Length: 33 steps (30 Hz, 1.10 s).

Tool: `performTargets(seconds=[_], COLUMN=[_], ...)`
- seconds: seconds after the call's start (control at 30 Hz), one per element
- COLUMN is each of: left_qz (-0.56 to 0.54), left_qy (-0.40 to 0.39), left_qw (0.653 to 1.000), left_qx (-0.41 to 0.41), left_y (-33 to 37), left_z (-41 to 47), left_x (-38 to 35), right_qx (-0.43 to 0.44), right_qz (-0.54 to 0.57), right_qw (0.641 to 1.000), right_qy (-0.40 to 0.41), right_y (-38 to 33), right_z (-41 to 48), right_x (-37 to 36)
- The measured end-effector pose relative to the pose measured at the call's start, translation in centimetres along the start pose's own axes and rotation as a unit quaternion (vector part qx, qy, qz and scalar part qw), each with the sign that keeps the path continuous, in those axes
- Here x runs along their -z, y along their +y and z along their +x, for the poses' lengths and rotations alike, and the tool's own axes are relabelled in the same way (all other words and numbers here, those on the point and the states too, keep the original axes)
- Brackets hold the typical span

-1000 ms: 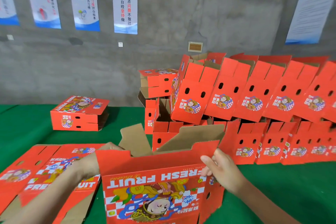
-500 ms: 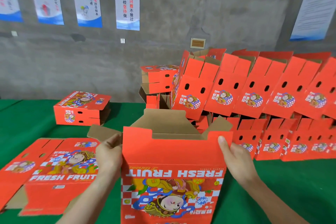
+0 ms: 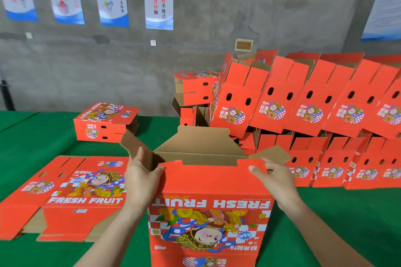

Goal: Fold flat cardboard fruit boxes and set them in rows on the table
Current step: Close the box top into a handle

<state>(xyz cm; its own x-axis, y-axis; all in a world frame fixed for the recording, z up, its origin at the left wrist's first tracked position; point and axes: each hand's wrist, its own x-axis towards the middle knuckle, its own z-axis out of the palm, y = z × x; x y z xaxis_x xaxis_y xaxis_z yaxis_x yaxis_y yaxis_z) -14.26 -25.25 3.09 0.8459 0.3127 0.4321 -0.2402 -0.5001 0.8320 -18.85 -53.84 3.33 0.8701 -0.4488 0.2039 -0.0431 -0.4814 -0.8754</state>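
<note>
Squaring the upright box (image 3: 208,191) — left grip (image 3: 141,178) and right grip (image 3: 277,180) both clasp its upper corners; next, likely, tucking the flaps (image 3: 201,141) inward.

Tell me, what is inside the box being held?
Inside the box only its own bare brown cardboard shows: the far wall and open flaps. Its bottom is hidden behind the red front panel.
</note>
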Motion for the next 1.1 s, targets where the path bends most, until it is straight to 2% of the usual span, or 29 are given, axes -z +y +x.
performTargets(seconds=[0.17, 0.23, 0.33, 0.43, 0.57, 0.63, 0.73, 0.87, 1.0, 1.03, 1.1], left_qz=[0.13, 0.166, 0.2, 0.183, 0.076, 0.032, 0.06, 0.149, 0.319, 0.324, 0.263], left_qy=[-0.064, -0.082, -0.098, -0.114, -0.118, -0.178, -0.286, -0.287, -0.308, -0.324, -0.38], left_qw=[0.987, 0.98, 0.972, 0.97, 0.96, 0.939, 0.923, 0.923, 0.874, 0.868, 0.875], left_qx=[-0.074, -0.068, -0.075, -0.11, -0.242, -0.292, -0.251, -0.21, -0.2, -0.191, -0.145], left_y=[0.5, 0.5, 0.4, 0.6, 0.5, 0.5, 0.4, 1.0, 2.0, 2.0, 2.0], left_z=[0.4, 0.6, 0.8, 1.0, 1.0, 0.7, 0.9, 3.4, 5.2, 5.6, 6.3], left_x=[0.2, 0.2, 0.0, -0.1, 0.4, 0.7, 0.6, -0.3, -1.6, -1.9, -2.4], right_qx=[0.056, 0.109, 0.202, 0.213, 0.183, 0.174, 0.176, 0.202, 0.296, 0.332, 0.379], right_qz=[-0.155, -0.305, -0.475, -0.533, -0.575, -0.578, -0.563, -0.525, -0.426, -0.386, -0.302], right_qw=[0.986, 0.946, 0.855, 0.803, 0.769, 0.767, 0.777, 0.802, 0.836, 0.843, 0.861], right_qy=[0.003, 0.001, -0.053, -0.162, -0.212, -0.219, -0.218, -0.202, -0.18, -0.17, -0.155], right_y=[-0.1, -0.7, -2.1, -4.0, -5.0, -5.0, -4.8, -4.2, -3.0, -2.6, -1.9], right_z=[-0.5, -0.3, 0.7, 1.4, 2.3, 2.5, 2.7, 2.7, 2.1, 1.8, 1.2], right_x=[0.5, 1.0, 1.4, 0.6, -0.3, -0.5, -0.6, -0.5, 0.1, 0.3, 0.7])
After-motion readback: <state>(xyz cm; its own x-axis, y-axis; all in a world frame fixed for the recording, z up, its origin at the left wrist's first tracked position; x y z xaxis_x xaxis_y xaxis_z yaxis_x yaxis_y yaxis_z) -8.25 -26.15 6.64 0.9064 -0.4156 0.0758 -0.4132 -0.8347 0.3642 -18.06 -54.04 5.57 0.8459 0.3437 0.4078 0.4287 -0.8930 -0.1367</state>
